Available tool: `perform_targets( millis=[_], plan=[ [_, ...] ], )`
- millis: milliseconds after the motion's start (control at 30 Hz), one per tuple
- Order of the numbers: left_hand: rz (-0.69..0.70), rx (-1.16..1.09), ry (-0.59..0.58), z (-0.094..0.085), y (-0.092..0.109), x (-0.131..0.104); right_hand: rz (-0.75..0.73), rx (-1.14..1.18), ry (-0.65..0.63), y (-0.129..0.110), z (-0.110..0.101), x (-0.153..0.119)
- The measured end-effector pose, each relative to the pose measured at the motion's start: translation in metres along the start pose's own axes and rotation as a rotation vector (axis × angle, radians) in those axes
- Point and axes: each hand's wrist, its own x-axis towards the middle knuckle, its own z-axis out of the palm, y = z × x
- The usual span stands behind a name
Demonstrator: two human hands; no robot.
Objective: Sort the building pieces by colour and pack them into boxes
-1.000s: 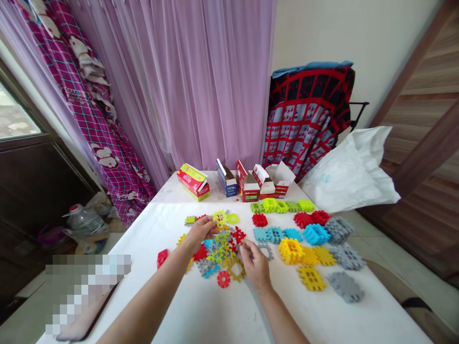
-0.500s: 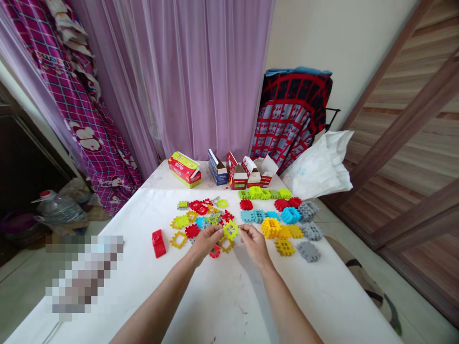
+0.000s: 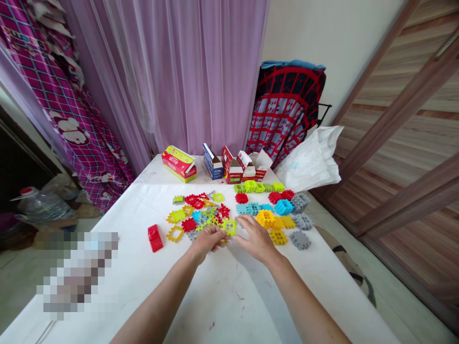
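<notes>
A lime-green toothed building tile with a window-like centre is held up by my left hand, pinched at its left edge. My right hand is beside the tile's right edge, fingers and thumb apart and holding nothing. Just beyond my left hand lies a mixed heap of toothed tiles, among them a red tile and a yellow frame tile. Past my right hand are tiles grouped by colour: yellow tiles, blue tiles, grey tiles, red tiles and green tiles.
A red plastic piece lies on the white table at the left. Along the back stand a red-and-green box, a blue box and open red boxes. A white plastic bag sits at the back right corner.
My right hand has let go of the green tile and spread its fingers. My left hand keeps its hold on the tile. The whole view has shifted slightly.
</notes>
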Motion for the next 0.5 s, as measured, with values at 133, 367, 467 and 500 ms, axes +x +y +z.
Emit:
perform_targets(
  millis=[133, 367, 467, 500],
  plan=[
    [-0.005, -0.021, -0.027, 0.003, 0.0, 0.002, -0.026, -0.177, -0.08, -0.004, -0.007, 0.002],
    [0.011, -0.026, -0.042, 0.009, 0.0, 0.001, -0.025, -0.273, -0.149, -0.009, -0.014, 0.007],
    [0.045, -0.001, -0.062, 0.012, 0.0, 0.003, -0.015, -0.295, -0.146, -0.01, -0.016, 0.009],
    [0.066, 0.021, -0.074, 0.013, 0.0, 0.004, -0.01, -0.301, -0.147, -0.01, -0.018, 0.01]
  ],
)
